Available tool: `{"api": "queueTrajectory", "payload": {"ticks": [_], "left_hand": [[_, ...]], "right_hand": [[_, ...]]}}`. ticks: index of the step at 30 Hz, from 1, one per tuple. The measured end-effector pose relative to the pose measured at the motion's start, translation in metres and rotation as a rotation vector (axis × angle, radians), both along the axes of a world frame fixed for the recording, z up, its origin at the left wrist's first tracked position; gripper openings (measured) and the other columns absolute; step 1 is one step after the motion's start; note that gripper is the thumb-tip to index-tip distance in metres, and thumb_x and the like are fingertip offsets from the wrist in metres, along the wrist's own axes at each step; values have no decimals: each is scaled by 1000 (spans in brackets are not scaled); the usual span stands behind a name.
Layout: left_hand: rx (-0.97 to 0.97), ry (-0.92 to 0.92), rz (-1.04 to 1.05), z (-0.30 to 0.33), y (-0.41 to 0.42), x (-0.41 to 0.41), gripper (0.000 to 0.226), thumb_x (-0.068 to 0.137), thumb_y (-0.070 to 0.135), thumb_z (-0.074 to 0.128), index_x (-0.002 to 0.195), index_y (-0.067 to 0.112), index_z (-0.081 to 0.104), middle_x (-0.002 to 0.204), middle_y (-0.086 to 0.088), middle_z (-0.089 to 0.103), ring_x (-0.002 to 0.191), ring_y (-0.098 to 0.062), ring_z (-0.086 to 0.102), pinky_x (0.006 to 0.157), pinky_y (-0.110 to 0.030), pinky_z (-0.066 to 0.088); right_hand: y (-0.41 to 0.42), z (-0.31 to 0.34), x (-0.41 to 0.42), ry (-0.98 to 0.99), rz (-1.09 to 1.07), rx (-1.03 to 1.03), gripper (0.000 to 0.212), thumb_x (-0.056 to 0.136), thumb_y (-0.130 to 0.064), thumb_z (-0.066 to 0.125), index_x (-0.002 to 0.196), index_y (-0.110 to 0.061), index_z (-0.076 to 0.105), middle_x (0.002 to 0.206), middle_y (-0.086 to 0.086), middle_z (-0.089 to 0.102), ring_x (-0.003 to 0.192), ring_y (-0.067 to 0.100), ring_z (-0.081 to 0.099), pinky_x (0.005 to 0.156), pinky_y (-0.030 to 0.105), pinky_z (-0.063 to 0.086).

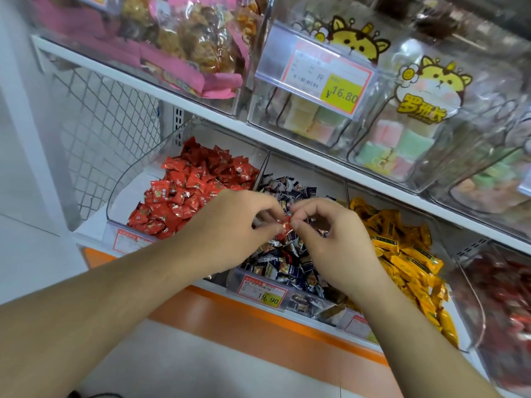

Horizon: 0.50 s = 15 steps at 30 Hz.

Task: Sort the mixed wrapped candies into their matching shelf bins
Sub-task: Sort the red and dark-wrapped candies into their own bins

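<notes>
My left hand [230, 225] and right hand [330, 239] cover most of the red candy [283, 226] in my grip and much of the dark-blue bin [287, 265]. At three o'clock, a blurred bin of red sweets [505, 297] runs off the edge.

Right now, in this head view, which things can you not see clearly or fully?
- Red candy: mostly covered by fingertips of left hand and right hand.
- Dark-wrapper bin: middle hidden under both hands.
- Far-right bin: blurred, cut by the right edge.
- Price tag: small print unreadable.
</notes>
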<state>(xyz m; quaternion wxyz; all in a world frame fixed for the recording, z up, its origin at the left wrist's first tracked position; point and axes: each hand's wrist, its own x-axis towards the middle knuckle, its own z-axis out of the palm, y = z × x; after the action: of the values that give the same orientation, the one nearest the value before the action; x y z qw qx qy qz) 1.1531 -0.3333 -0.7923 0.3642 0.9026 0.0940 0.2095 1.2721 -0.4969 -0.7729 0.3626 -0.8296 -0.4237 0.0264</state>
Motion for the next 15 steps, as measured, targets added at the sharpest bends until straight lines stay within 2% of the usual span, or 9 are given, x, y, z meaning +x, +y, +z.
{"api": "queueTrajectory", "payload": {"ticks": [2, 4, 7, 9, 12, 14, 15], "left_hand": [[-89, -1, 28, 1, 4, -1, 12, 92, 37, 75, 104, 36, 75, 89, 19, 74, 87, 7, 68, 78, -14, 55], [-210, 30, 5, 1, 7, -3, 22, 89, 39, 78, 111, 36, 72, 95, 19, 74, 90, 6, 69, 82, -18, 57], [-142, 64, -9, -1, 6, -3, 34, 87, 46, 78, 118, 38, 68, 106, 24, 69, 100, 9, 64, 90, -19, 54], [-122, 67, 0, -1, 5, -3, 34, 86, 47, 78, 118, 39, 68, 105, 23, 69, 97, 9, 63, 87, -15, 52], [-125, 45, 31, 0, 8, -2, 24, 87, 35, 81, 109, 38, 73, 93, 20, 71, 88, 5, 65, 74, -12, 50], [-95, 38, 65, 2, 13, -2, 21, 87, 29, 81, 106, 37, 74, 90, 20, 71, 86, 6, 64, 70, -8, 47], [-78, 28, 96, 4, 18, -3, 21, 87, 28, 80, 104, 38, 74, 89, 20, 70, 85, 6, 64, 69, -8, 48]], "right_hand": [[3, -1, 0, 27, -14, 42, 19, 93, -15, 73, 82, -31, 71, 100, -16, 71, 95, 5, 66, 85, 33, 56], [6, -5, 0, 39, -33, 42, 21, 93, -15, 74, 80, -31, 70, 94, -14, 71, 89, 7, 67, 82, 37, 57], [11, -11, 0, 88, -40, 47, 20, 93, -15, 74, 80, -30, 71, 91, -13, 72, 89, 7, 68, 85, 43, 58], [13, -12, -1, 92, -39, 85, 18, 92, -15, 75, 81, -29, 73, 95, -14, 72, 96, 7, 67, 90, 43, 56], [14, -9, -3, 127, -21, 161, 14, 91, -14, 77, 85, -26, 76, 103, -14, 73, 106, 6, 67, 95, 41, 56], [12, -7, -4, 182, -26, 184, 14, 92, -13, 76, 92, -26, 76, 103, -13, 74, 98, 10, 70, 89, 42, 59], [11, -7, -3, 198, -33, 176, 16, 93, -12, 74, 97, -28, 75, 99, -12, 74, 89, 18, 71, 82, 46, 60]]}}
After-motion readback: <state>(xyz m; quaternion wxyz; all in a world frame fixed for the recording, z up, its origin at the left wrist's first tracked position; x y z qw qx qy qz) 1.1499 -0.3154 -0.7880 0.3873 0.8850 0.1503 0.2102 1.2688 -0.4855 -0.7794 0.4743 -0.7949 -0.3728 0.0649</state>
